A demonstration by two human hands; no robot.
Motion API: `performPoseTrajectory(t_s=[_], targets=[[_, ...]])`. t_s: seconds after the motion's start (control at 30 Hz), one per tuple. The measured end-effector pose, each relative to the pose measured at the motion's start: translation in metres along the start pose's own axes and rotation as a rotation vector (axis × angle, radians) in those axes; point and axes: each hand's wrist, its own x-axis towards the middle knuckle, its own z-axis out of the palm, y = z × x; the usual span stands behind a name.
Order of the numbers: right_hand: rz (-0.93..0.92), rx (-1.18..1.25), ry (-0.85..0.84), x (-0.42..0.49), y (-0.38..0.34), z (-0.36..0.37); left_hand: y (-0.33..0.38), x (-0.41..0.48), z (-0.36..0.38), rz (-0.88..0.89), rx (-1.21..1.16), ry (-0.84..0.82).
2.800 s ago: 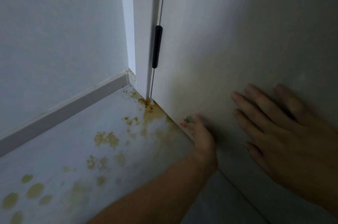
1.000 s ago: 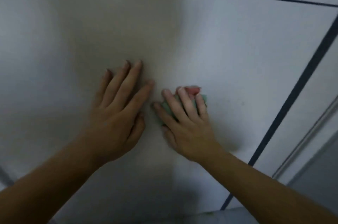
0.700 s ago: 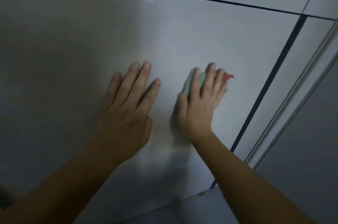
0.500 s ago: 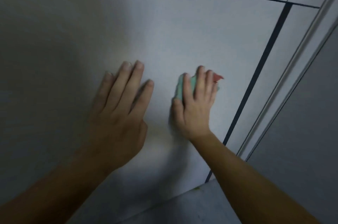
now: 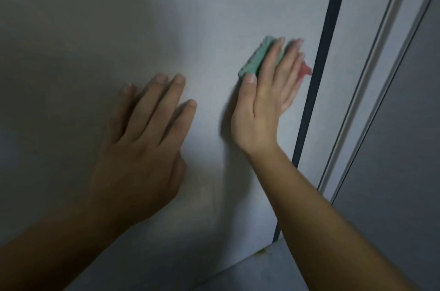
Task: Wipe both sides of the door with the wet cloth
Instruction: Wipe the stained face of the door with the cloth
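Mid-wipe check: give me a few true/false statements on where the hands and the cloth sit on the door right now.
1. The right hand presses the cloth against the door with straight fingers. True.
2. The left hand grips a second cloth. False: it rests flat and bare on the door.
3. The cloth is to the left of the dark vertical strip. True.
4. The cloth is plain white. False: it is green, with a pink corner showing past the fingers.
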Motion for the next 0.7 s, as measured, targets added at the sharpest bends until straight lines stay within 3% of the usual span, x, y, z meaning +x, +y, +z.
performPoseTrajectory(t_s=[0.2, 0.27, 0.33, 0.47, 0.5, 0.63, 0.7], targets=[[-0.578, -0.150, -0.177, -0.020, 0.017, -0.003, -0.003, 0.000, -0.004, 0.005, 0.013, -0.024], [-0.660, -0.201, -0.227, -0.037, 0.039, -0.003, 0.000, 0.002, -0.003, 0.020, 0.004, -0.022], [-0.540, -0.213, -0.215, -0.050, 0.066, -0.006, 0.009, 0.003, -0.001, 0.050, -0.020, -0.040], [0.144, -0.125, -0.031, -0.085, 0.101, -0.007, 0.034, 0.000, 0.012, 0.172, -0.020, -0.121], [0.177, -0.112, -0.054, -0.100, 0.101, -0.004, 0.041, 0.000, 0.018, 0.190, -0.011, -0.143], [-0.112, -0.112, -0.290, -0.175, 0.090, 0.003, 0.059, 0.004, 0.040, 0.223, 0.019, -0.212], [-0.024, -0.105, -0.235, -0.157, 0.105, 0.000, 0.064, 0.006, 0.046, 0.223, 0.043, -0.209]])
